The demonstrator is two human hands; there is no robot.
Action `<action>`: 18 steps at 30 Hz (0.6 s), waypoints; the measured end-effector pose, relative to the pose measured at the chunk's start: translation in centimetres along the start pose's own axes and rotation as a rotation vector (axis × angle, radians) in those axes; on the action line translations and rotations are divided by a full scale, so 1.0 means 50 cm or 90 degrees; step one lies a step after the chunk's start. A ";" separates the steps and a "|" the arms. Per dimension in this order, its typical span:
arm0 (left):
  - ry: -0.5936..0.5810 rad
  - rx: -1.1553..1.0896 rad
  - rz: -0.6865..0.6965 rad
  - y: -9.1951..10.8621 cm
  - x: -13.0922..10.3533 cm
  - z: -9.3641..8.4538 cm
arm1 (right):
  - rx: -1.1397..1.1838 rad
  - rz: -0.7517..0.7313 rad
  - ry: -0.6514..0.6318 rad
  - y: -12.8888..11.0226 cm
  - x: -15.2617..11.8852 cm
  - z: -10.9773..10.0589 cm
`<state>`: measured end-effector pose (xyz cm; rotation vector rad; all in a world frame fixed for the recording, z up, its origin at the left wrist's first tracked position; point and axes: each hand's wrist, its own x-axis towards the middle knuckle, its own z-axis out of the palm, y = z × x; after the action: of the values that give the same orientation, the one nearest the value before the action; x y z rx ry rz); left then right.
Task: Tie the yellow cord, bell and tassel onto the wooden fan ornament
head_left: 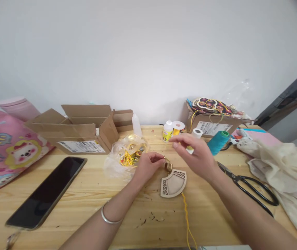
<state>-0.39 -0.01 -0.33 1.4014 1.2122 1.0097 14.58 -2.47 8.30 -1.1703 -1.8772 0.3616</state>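
Pale-wood fan-shaped panel with openwork ends [174, 183]: we find it on the light wooden table [86, 194], between the forearms | twisted yellow cord [185, 208]: runs from its lower edge | left hand [150, 165]: fingertips pinching a small shiny gold-coloured piece [169, 167] | right hand [197, 154]: raised, released, thumb and forefinger parted

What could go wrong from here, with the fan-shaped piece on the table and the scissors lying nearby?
First, the small gold piece seems pinched only by the fingertips of the left hand, so it could slip. Second, the yellow cord trails from the fan-shaped piece between the forearms; a sleeve-free arm might still catch it and drag the piece. Third, the scissors lie close to the right forearm, which could knock them.
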 end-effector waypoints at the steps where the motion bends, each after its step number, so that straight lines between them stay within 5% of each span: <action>1: -0.002 0.016 0.001 0.000 0.000 -0.001 | -0.014 0.029 -0.035 0.040 0.004 0.013; 4: -0.007 0.048 0.010 -0.001 0.001 -0.001 | -0.033 0.067 -0.168 0.121 -0.004 0.053; 7: -0.031 0.039 0.022 -0.003 0.001 -0.002 | -0.026 0.081 -0.217 0.139 -0.022 0.078; 18: -0.043 0.062 0.009 -0.005 0.002 0.006 | 0.046 0.153 -0.102 0.144 -0.051 0.108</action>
<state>-0.14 0.05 -0.62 1.5099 1.2172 0.9148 14.98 0.14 -0.68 -1.3553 -1.8450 0.6692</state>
